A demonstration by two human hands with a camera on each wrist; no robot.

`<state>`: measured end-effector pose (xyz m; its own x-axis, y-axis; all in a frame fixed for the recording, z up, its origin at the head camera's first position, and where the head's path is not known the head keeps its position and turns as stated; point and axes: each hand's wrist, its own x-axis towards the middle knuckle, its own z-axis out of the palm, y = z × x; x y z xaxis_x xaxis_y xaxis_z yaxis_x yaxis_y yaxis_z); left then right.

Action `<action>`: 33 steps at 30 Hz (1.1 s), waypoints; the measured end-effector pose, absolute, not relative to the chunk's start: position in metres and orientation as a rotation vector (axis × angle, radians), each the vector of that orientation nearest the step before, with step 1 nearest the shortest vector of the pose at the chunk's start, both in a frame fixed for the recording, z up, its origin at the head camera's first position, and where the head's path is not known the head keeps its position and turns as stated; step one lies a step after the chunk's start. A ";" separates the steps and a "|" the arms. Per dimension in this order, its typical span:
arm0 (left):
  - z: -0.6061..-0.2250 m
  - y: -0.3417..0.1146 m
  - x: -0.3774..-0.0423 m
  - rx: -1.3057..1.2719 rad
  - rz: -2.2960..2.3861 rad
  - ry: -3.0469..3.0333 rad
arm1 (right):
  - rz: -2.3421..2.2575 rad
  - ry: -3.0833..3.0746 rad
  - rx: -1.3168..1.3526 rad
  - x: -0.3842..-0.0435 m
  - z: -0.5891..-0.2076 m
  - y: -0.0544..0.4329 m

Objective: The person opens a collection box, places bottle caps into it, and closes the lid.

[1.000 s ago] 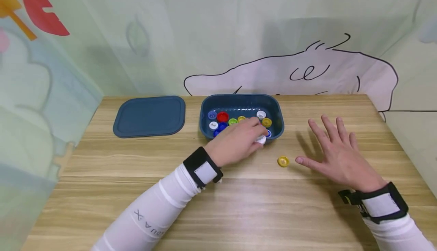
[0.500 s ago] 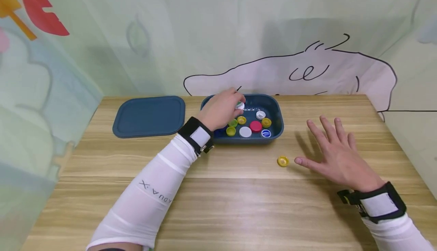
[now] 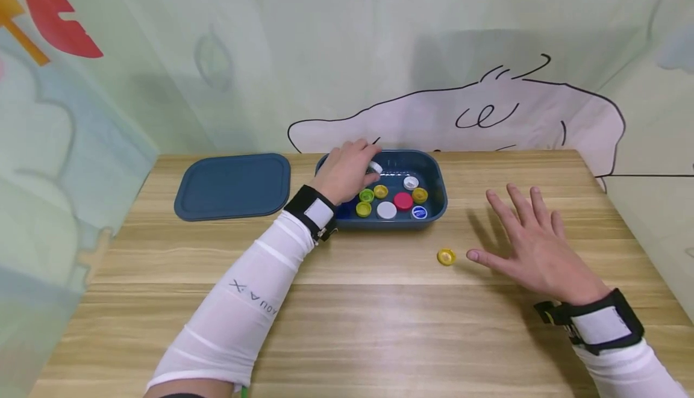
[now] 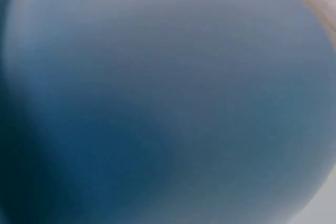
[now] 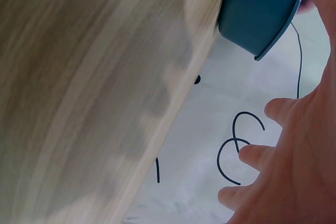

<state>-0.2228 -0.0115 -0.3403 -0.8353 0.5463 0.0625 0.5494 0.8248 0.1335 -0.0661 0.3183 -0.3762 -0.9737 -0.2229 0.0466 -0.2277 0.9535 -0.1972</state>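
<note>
My left hand (image 3: 347, 172) is over the left part of a dark blue plastic box (image 3: 403, 224) and pinches a white bottle cap (image 3: 375, 168) between thumb and fingers. Several bottle caps lie in the box, among them a red cap (image 3: 403, 201), a white cap (image 3: 387, 210) and a green cap (image 3: 366, 195); my hand hides those at the left. The left wrist view shows only a blurred blue surface. With fingers spread, my right hand (image 3: 537, 253) hovers over the table, holding nothing. A yellow bottle cap (image 3: 446, 257) lies on the table just left of its thumb.
A flat dark blue lid (image 3: 233, 187) lies on the wooden table (image 3: 368, 332), left of the box. Behind the table's back edge hangs a printed cloth (image 3: 325, 55), which also runs along the sides.
My left hand has moved from the box's front right to its back left, carrying the white bottle cap, and then turned slightly. My right hand and the yellow bottle cap stay in place.
</note>
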 end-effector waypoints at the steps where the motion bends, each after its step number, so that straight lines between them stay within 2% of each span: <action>1: -0.340 -0.012 -0.222 -0.890 -0.225 -2.982 | 0.317 -3.080 0.357 -0.066 -0.376 0.318; 11: -0.322 -0.033 -0.207 -0.858 -0.300 -2.935 | 0.315 -3.070 0.369 -0.065 -0.374 0.316; 23: -0.299 -0.099 -0.170 -0.782 -0.275 -2.843 | 0.333 -3.057 0.382 -0.064 -0.372 0.314; 33: -0.323 -0.169 -0.126 -0.644 -0.270 -2.860 | 0.341 -3.067 0.389 -0.066 -0.375 0.314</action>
<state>-0.1261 -0.1685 -0.3235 -0.8856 0.4032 0.2307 0.4392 0.8884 0.1336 -0.0661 0.3139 -0.3752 -0.9682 -0.2432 0.0584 -0.2501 0.9447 -0.2120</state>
